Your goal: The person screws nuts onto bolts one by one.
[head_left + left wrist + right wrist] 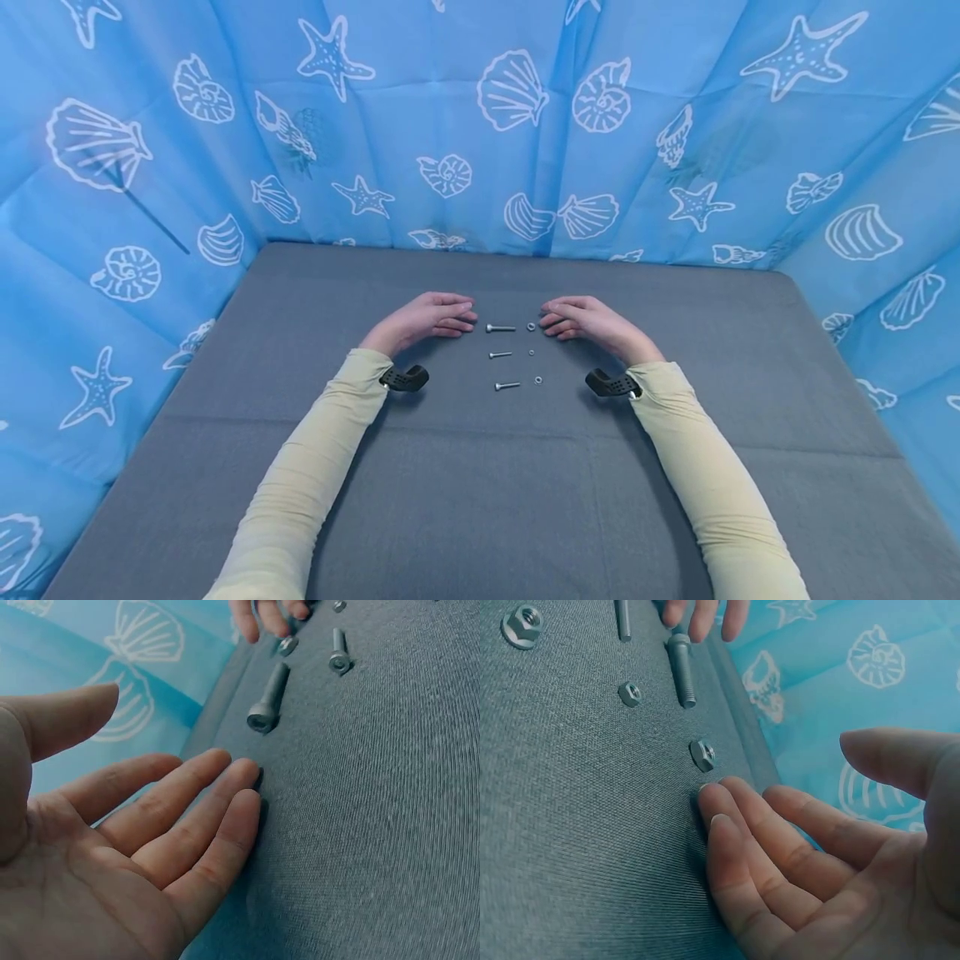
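My left hand (pixel 426 322) rests on the grey table to the left of three metal bolts, its fingers relaxed and its palm bare. The largest bolt (pixel 501 328) lies just beyond those fingertips, with a small bolt (pixel 500 356) and a medium bolt (pixel 507 386) below it. On the other side, my right hand (pixel 594 325) lies with loosely bent fingers, holding nothing. Closest to it is a hex nut (pixel 703 755), apart from the fingertips. A smaller nut (pixel 630 694) and a flanged nut (pixel 523 627) sit farther off in the right wrist view.
Grey cloth covers the table (pixel 465 500). A blue curtain (pixel 420 125) printed with white shells and starfish hangs behind it and along both sides. Each wrist wears a black strap-like mount, one left (pixel 405 379) and one right (pixel 611 384).
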`<act>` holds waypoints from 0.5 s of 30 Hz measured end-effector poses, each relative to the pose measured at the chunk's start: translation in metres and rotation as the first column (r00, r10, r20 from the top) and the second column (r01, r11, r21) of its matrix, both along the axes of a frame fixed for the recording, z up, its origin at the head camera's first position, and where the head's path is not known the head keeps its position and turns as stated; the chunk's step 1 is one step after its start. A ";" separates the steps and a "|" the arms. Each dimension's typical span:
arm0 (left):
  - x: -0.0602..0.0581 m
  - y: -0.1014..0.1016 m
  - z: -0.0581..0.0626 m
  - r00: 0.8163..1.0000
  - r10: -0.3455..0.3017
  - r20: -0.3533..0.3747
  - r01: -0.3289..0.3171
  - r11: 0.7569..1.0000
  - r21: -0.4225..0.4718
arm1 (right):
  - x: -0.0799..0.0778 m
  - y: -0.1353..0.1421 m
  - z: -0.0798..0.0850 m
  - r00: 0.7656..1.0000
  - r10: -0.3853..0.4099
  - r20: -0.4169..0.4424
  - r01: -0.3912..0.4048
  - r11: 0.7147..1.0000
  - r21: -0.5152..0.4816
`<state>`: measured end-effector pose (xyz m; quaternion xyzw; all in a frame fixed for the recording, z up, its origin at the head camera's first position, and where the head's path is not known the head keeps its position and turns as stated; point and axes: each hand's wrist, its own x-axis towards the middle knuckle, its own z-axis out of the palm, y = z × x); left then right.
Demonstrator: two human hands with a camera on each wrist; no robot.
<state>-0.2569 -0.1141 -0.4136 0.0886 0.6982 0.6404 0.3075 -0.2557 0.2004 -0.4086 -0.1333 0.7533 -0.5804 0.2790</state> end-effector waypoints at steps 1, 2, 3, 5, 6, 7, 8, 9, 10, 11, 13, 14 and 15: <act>0.000 0.001 0.000 1.000 -0.003 -0.005 0.002 1.000 -0.007 | 0.000 0.000 0.000 1.000 -0.003 -0.002 0.003 1.000 0.004; 0.000 0.003 0.000 1.000 -0.005 -0.009 0.004 1.000 -0.014 | -0.001 0.000 -0.001 1.000 -0.003 -0.006 0.003 1.000 0.009; 0.000 0.004 0.000 1.000 -0.008 -0.015 0.007 1.000 -0.024 | -0.002 -0.001 -0.001 1.000 -0.005 -0.007 0.005 1.000 0.013; 0.000 0.006 0.000 1.000 -0.006 -0.022 0.005 0.999 -0.051 | -0.003 -0.002 -0.003 1.000 -0.007 -0.013 0.007 1.000 0.027; -0.001 0.007 0.000 1.000 -0.005 -0.025 0.003 0.998 -0.067 | -0.004 -0.002 -0.003 1.000 -0.008 -0.017 0.008 0.999 0.039; -0.001 0.009 -0.001 1.000 -0.004 -0.029 0.001 0.996 -0.086 | -0.004 -0.002 -0.003 1.000 -0.008 -0.024 0.010 0.999 0.053; -0.002 0.010 -0.001 1.000 0.000 -0.031 -0.003 0.995 -0.104 | -0.005 -0.003 -0.004 1.000 -0.010 -0.029 0.012 0.998 0.067; -0.002 0.012 -0.001 0.999 0.005 -0.032 -0.009 0.993 -0.122 | -0.005 -0.003 -0.004 0.999 -0.016 -0.033 0.019 0.996 0.083; -0.003 0.014 -0.001 0.999 0.015 -0.032 -0.020 0.990 -0.138 | -0.005 -0.004 -0.005 0.999 -0.017 -0.043 0.021 0.995 0.102; -0.003 0.016 -0.001 0.999 0.025 -0.035 -0.030 0.987 -0.156 | -0.006 -0.004 -0.005 0.998 -0.016 -0.054 0.023 0.992 0.123; -0.004 0.019 -0.001 0.998 0.041 -0.048 -0.050 0.980 -0.193 | -0.006 -0.006 -0.005 0.997 -0.011 -0.080 0.024 0.986 0.166; -0.004 0.021 -0.001 0.997 0.050 -0.056 -0.061 0.976 -0.211 | -0.007 -0.007 -0.005 0.996 -0.006 -0.095 0.024 0.982 0.187; -0.004 0.023 -0.001 0.996 0.058 -0.065 -0.072 0.971 -0.229 | -0.007 -0.008 -0.005 0.994 0.003 -0.112 0.020 0.978 0.208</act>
